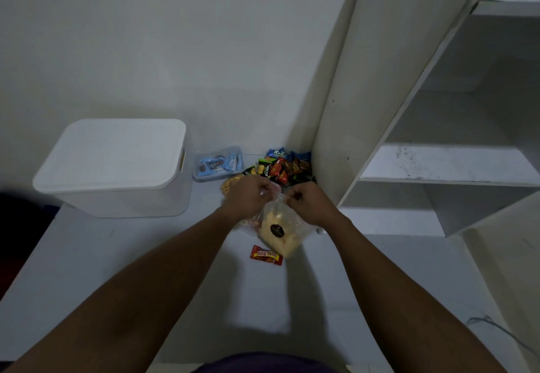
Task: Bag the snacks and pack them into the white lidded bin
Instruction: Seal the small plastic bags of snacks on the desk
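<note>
A clear plastic bag (279,231) with yellow snacks and a dark round label hangs over the white surface. My left hand (247,197) and my right hand (306,201) each pinch the bag's top edge, close together. A red Beng-Beng bar (266,255) lies just below the bag. A pile of wrapped snacks (282,166) sits behind my hands against the wall. The white lidded bin (117,165) stands at the left with its lid on.
A small clear tub (218,163) with blue-wrapped snacks stands between the bin and the pile. A white shelf unit (438,139) rises at the right, its side panel next to the snacks. A thin cable (496,329) lies at the lower right.
</note>
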